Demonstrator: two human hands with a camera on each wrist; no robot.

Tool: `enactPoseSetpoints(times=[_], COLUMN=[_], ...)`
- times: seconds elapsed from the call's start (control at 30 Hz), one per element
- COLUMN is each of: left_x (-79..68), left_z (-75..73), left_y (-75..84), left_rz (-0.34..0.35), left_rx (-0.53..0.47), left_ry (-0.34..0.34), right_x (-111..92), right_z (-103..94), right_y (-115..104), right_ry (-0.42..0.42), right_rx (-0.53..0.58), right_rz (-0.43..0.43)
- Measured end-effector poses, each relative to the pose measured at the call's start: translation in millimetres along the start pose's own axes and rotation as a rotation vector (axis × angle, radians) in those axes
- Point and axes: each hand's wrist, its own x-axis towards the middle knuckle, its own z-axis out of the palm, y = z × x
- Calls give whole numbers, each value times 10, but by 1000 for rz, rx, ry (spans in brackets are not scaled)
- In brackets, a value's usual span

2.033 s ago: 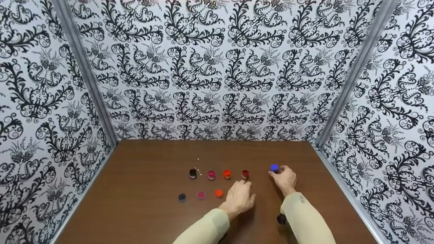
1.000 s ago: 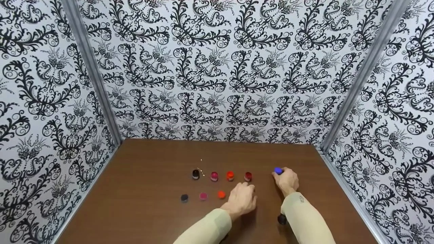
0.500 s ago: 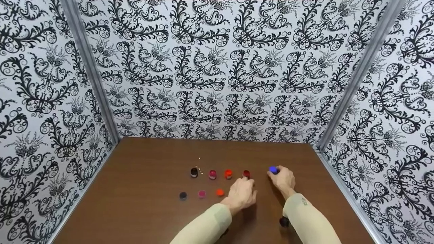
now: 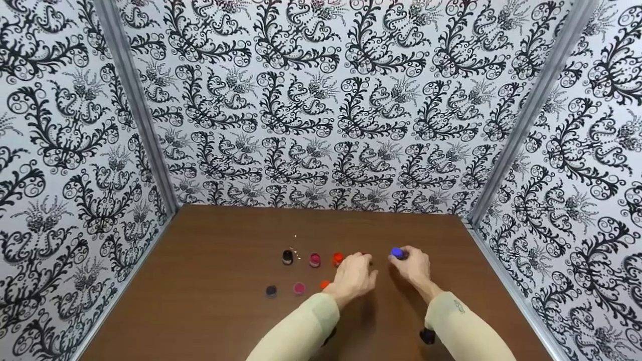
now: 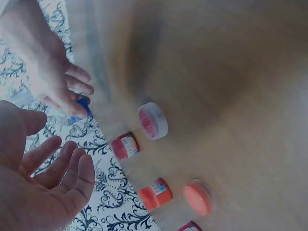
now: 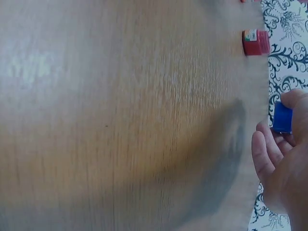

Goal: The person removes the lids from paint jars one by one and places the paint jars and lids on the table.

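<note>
My right hand [image 4: 414, 265] pinches a small blue paint jar [image 4: 396, 252] between thumb and fingers, at the right of the table. In the right wrist view this blue jar [image 6: 282, 117] shows at the fingertips. My left hand [image 4: 352, 276] reaches over the spot of the red paint jar, which it mostly hides in the head view. The left wrist view shows that hand [image 5: 48, 178] with loosely bent fingers and nothing in them. The uncapped red jar [image 5: 126, 146] stands close by, and its clear-rimmed red lid [image 5: 153, 120] lies on the table.
Uncapped black [image 4: 287, 257], magenta [image 4: 314, 260] and orange [image 4: 338, 258] paint jars stand in a row to the left. Before them lie a black lid [image 4: 271, 291], a magenta lid [image 4: 299, 288] and an orange lid [image 4: 325, 284]. Patterned walls [image 4: 321, 125] enclose the brown table [image 4: 210, 311].
My right hand has moved left with the blue jar, closer to my left hand. My left hand has shifted forward and now covers most of the red jar in the head view.
</note>
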Motion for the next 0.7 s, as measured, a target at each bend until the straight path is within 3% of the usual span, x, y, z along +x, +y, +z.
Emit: enactPoseSetpoints(times=[0.3,0.7], left_x=[76,102], left_z=[-133,-200], left_y=[-18,-98], left_rz=[8,0], left_rx=[-102,-150], left_ry=[72,117], right_x=[-100,-217], right_z=[-73,-113], right_y=[-126,-319], right_ry=[7,-8], right_rx=[102,264], right_rz=[-31,-95])
